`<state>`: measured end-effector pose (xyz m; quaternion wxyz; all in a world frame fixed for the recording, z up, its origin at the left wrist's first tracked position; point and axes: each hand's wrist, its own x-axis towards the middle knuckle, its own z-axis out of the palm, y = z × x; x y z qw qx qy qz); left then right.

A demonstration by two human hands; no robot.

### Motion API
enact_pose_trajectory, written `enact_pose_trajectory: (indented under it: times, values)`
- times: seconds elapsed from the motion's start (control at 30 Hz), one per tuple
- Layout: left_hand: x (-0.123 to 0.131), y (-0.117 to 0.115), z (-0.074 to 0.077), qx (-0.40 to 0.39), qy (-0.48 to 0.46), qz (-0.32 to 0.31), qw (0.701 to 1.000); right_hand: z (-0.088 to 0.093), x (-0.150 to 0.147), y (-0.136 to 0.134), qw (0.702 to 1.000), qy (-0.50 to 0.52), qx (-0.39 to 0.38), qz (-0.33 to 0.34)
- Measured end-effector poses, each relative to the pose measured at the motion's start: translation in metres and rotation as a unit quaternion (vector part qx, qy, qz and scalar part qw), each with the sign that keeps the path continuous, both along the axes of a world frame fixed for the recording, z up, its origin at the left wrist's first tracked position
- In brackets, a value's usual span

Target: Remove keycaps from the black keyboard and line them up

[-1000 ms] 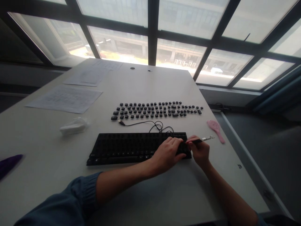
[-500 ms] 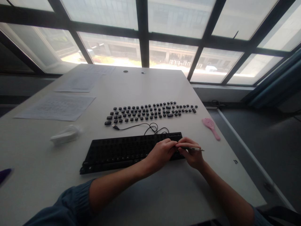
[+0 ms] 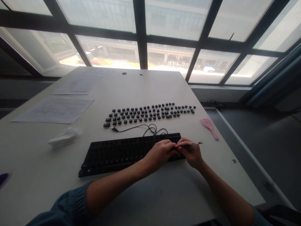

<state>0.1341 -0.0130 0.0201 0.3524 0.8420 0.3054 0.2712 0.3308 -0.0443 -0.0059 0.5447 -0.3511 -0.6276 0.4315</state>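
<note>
A black keyboard [image 3: 113,153] lies slightly aslant on the white table, most of its keycaps off and a bottom row still on. Over its right end my two hands meet at the fingertips. My right hand [image 3: 191,153] is closed on a slim pen [image 3: 194,143], which points out to the right. My left hand [image 3: 162,152] is closed too, its fingertips bent down at the keyboard; whatever they pinch is hidden. Behind the keyboard, loose black keycaps [image 3: 145,119] stand in rows. The keyboard's USB cable [image 3: 131,126] lies coiled between them.
A pink hairbrush [image 3: 209,127] lies near the table's right edge. On the left are a white tissue pack [image 3: 63,137], printed sheets [image 3: 54,110] and, at the frame's edge, a purple object [image 3: 3,178]. Windows [image 3: 171,53] rise behind the table.
The whole view has shifted slightly. The pen's outer end has tipped up a little in my right hand; both hands stay at the keyboard's right end.
</note>
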Motion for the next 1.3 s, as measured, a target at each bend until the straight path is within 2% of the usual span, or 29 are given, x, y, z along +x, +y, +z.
enact_pose_trajectory:
  times: [0.1,0.27,0.4,0.5,0.6,0.77,0.87,1.0,1.1,1.17,1.23,1.3]
  values:
    - [0.0,-0.002,0.002,0.005,0.003,0.003,1.0,-0.003,-0.002,0.0,1.0,0.002,0.002,-0.024]
    - [0.001,-0.006,0.004,0.032,0.031,0.034,0.998,-0.003,-0.003,0.0,1.0,0.003,-0.001,0.008]
    - [0.001,-0.009,0.0,0.068,0.099,0.03,0.992,-0.004,-0.003,0.0,1.0,0.018,-0.007,0.019]
    - [0.002,-0.008,0.0,0.079,0.1,0.029,0.991,-0.004,-0.004,-0.001,0.999,0.024,-0.014,0.023]
    - [0.001,-0.004,0.005,0.035,0.054,0.019,0.998,-0.002,-0.004,-0.001,0.999,0.031,-0.018,0.015]
    - [-0.002,0.004,0.015,-0.113,-0.033,-0.007,0.993,0.0,-0.002,0.0,0.998,0.058,-0.036,0.003]
    - [-0.005,0.011,0.014,-0.172,-0.059,0.03,0.983,0.0,0.0,0.0,0.995,0.089,-0.036,0.014]
    - [-0.018,0.024,0.017,-0.194,-0.064,0.082,0.976,0.0,0.002,0.001,0.991,0.13,-0.039,0.01]
    - [-0.031,0.044,0.029,-0.15,-0.033,0.093,0.984,0.001,0.005,0.002,0.987,0.155,-0.04,-0.003]
    - [-0.034,0.063,0.041,-0.083,-0.006,0.099,0.992,0.002,0.008,0.004,0.985,0.166,-0.041,-0.014]
    - [-0.03,0.084,0.051,-0.013,0.02,0.115,0.993,0.003,0.012,0.006,0.984,0.172,-0.04,-0.033]
    - [-0.017,0.107,0.057,0.018,0.041,0.124,0.991,0.005,0.016,0.01,0.982,0.179,-0.036,-0.055]
